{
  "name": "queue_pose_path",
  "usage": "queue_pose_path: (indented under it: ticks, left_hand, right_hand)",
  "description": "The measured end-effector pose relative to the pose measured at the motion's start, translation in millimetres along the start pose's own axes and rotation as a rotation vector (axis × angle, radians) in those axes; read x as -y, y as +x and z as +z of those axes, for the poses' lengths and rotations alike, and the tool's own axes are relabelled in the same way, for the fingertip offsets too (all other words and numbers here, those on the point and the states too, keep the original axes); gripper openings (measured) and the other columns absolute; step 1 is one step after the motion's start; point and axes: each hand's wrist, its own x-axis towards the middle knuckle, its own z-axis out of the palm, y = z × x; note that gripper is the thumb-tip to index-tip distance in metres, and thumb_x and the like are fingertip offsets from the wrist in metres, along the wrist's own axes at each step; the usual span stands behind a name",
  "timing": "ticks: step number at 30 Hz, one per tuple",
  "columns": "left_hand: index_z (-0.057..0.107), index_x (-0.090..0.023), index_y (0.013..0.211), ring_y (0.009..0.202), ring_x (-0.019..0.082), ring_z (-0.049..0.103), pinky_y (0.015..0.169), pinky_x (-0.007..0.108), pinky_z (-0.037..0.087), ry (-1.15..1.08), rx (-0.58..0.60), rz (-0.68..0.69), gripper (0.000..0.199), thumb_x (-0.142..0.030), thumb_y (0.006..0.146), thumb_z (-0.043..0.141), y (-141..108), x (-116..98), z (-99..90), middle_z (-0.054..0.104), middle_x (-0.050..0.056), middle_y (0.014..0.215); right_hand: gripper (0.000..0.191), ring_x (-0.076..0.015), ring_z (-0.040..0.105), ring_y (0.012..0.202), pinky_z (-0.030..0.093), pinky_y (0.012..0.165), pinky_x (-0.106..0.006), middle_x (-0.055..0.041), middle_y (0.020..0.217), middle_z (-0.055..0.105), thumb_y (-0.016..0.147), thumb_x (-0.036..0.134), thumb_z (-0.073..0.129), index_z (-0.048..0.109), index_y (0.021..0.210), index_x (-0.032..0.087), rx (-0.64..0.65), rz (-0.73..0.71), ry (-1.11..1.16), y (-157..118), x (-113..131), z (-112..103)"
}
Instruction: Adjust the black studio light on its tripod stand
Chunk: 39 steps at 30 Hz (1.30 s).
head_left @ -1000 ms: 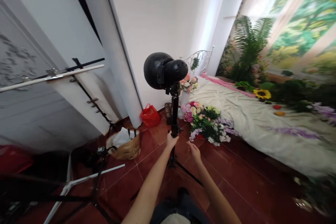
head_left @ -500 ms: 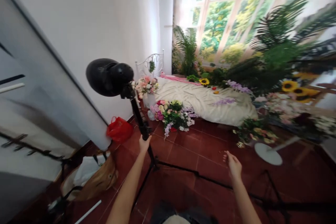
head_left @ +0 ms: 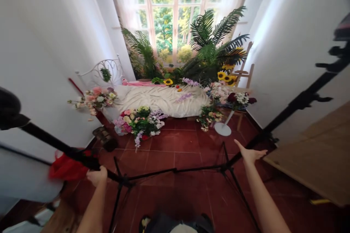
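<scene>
My left hand (head_left: 97, 176) is wrapped round the lower pole of a black light stand (head_left: 51, 140) at the left. A dark, rounded light head (head_left: 9, 109) on top of that stand is cut off by the left edge. At the right, my right hand (head_left: 251, 154) is open, thumb and fingers spread, just beside the pole of a second black light stand (head_left: 290, 114). Whether it touches that pole I cannot tell. The splayed legs of both stands reach toward each other on the red tiled floor (head_left: 188, 142).
Ahead is a bed with a cream cover (head_left: 161, 100), fronted by bunches of flowers (head_left: 142, 122). Palm leaves (head_left: 207, 32) rise by a window backdrop (head_left: 164, 18). A red bag (head_left: 65, 167) lies left, a wooden board (head_left: 314, 153) leans right, and a white round base (head_left: 222, 129) stands near the bed.
My view has swung right, bringing the second stand into sight. My left hand still grips the first stand's pole. The right hand has spread its fingers and is now beside the second stand.
</scene>
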Motion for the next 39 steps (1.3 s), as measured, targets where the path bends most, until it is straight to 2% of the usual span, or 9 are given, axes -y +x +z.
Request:
queue_pose_path:
  ticks: [3,7,11,16,23,27,31,35,39]
  left_hand:
    - [0.049,-0.015,0.09,0.095,0.039,0.058,0.074,0.05,0.047,0.002,0.154,-0.1,0.035,-0.029,0.06,0.059,-83.4,-10.1,36.6,0.058,0.02,0.1]
    - [0.05,-0.017,0.076,0.085,0.027,0.062,0.08,0.04,0.047,-0.194,0.63,0.17,0.02,-0.023,0.059,0.057,-222.3,-49.0,101.2,0.06,0.007,0.075]
    - [0.055,-0.016,0.082,0.082,0.021,0.061,0.082,0.037,0.046,-0.42,1.01,0.439,0.027,-0.028,0.059,0.062,-368.7,-114.9,145.8,0.062,0.005,0.08]
    - [0.058,-0.015,0.088,0.081,0.017,0.061,0.078,0.033,0.047,-0.614,1.465,0.652,0.031,-0.038,0.067,0.061,-524.0,-210.1,155.8,0.063,0.007,0.086]
    - [0.053,-0.016,0.107,0.1,0.018,0.057,0.09,0.035,0.042,-0.817,1.714,0.831,0.04,-0.036,0.074,0.061,-688.6,-329.7,156.3,0.056,0.014,0.115]
    - [0.046,-0.016,0.117,0.115,0.021,0.048,0.097,0.035,0.036,-0.894,1.731,0.854,0.056,-0.037,0.068,0.066,-759.2,-389.2,155.3,0.048,0.015,0.126]
    - [0.048,-0.015,0.112,0.099,0.02,0.056,0.089,0.033,0.041,-0.877,1.719,0.907,0.059,-0.038,0.064,0.07,-797.1,-430.1,159.5,0.057,0.013,0.111]
    - [0.057,-0.017,0.09,0.08,0.017,0.06,0.076,0.028,0.046,-0.823,1.741,0.921,0.035,-0.041,0.067,0.066,-808.7,-446.4,179.7,0.064,0.008,0.087]
    - [0.059,-0.015,0.079,0.06,0.014,0.059,0.059,0.026,0.048,-0.739,1.894,0.877,0.038,-0.051,0.068,0.061,-813.5,-446.4,201.8,0.062,0.004,0.067]
  right_hand:
    - [0.146,-0.0371,-0.001,0.134,0.006,0.11,-0.046,-0.0275,0.143,-0.005,0.036,0.064,0.075,-0.009,0.138,0.003,0.08,-0.106,0.066,53.1,3.6,-16.3]
    - [0.138,-0.0348,0.013,0.133,0.016,0.109,-0.043,-0.0228,0.144,0.004,0.041,0.062,0.073,-0.007,0.139,0.008,0.125,-0.172,0.125,103.1,10.8,-23.4]
    - [0.124,-0.0352,0.024,0.129,0.019,0.107,-0.043,-0.0222,0.142,0.019,0.048,0.06,0.071,0.005,0.139,0.008,0.136,-0.211,0.124,127.5,13.0,-26.8]
    - [0.106,-0.0313,0.033,0.126,0.018,0.106,-0.044,-0.0181,0.139,0.031,0.056,0.056,0.065,0.015,0.139,0.012,0.189,-0.349,0.067,141.7,3.7,-38.9]
    - [0.089,-0.0281,0.039,0.123,0.023,0.105,-0.043,-0.0129,0.134,0.042,0.06,0.045,0.066,0.027,0.135,0.016,0.332,-0.442,0.149,160.8,-4.1,-56.0]
    - [0.08,-0.0256,0.036,0.125,0.024,0.105,-0.042,-0.0109,0.136,0.041,0.061,0.036,0.065,0.034,0.131,0.017,0.396,-0.44,0.292,169.3,-5.2,-61.4]
    - [0.057,-0.0204,0.046,0.118,0.033,0.1,-0.036,-0.0088,0.128,0.049,0.068,0.037,0.06,0.045,0.12,0.019,0.402,-0.363,0.457,180.5,-10.5,-67.0]
    - [0.029,-0.0181,0.061,0.089,0.045,0.083,-0.03,-0.0062,0.091,0.066,0.075,0.046,0.052,0.057,0.086,0.02,0.309,-0.198,0.5,202.3,-12.6,-73.1]
    - [0.046,-0.0153,0.057,0.055,0.044,0.055,-0.025,-0.0015,0.055,0.059,0.075,0.064,0.043,0.049,0.061,0.021,0.297,0.028,0.425,228.2,-10.7,-70.3]
